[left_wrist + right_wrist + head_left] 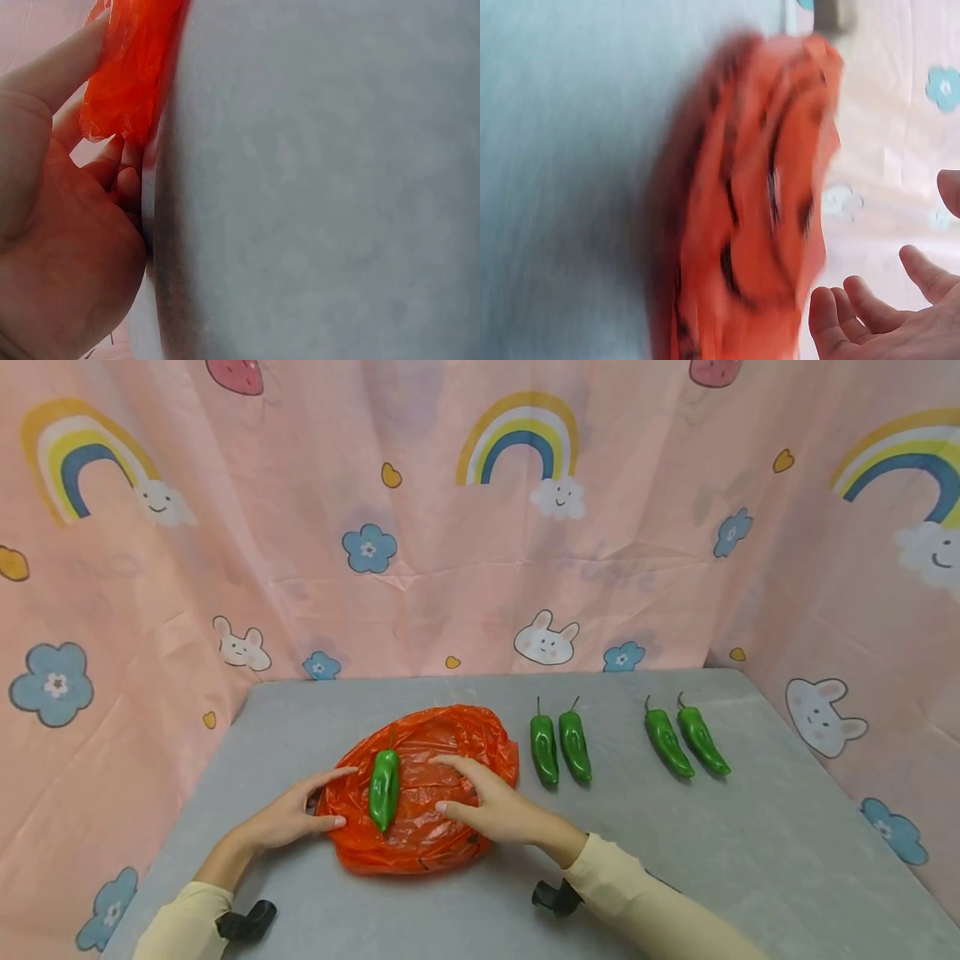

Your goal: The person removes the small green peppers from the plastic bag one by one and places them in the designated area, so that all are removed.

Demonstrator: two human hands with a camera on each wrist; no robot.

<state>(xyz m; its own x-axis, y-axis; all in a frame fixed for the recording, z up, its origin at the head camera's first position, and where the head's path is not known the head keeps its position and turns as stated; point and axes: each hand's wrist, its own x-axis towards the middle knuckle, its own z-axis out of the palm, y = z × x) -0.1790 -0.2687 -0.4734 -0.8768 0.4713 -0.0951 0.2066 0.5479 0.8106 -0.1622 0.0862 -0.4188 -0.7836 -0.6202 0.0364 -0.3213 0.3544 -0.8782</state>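
Observation:
A crumpled red-orange plastic bag (pixel 442 852) lies spread on the grey table. On its left part rests a green chili pepper (pixel 385 789), stem pointing away from me. My left hand (pixel 288 814) is at the bag's left edge, thumb and index finger apart. In the left wrist view, the bag's edge (pixel 124 82) comes between the thumb and the other fingers; a firm grip does not show. Above the right part of the bag hovers my right hand (pixel 498 806), fingers spread and holding nothing. The right wrist view shows its fingers apart from the blurred bag (pixel 761 217).
Two green chili peppers (pixel 543 750) lie side by side just right of the bag. Farther right lies another pair of green chili peppers (pixel 669 743). A pink patterned curtain (pixel 465 593) hangs behind and beside the table (pixel 600 860).

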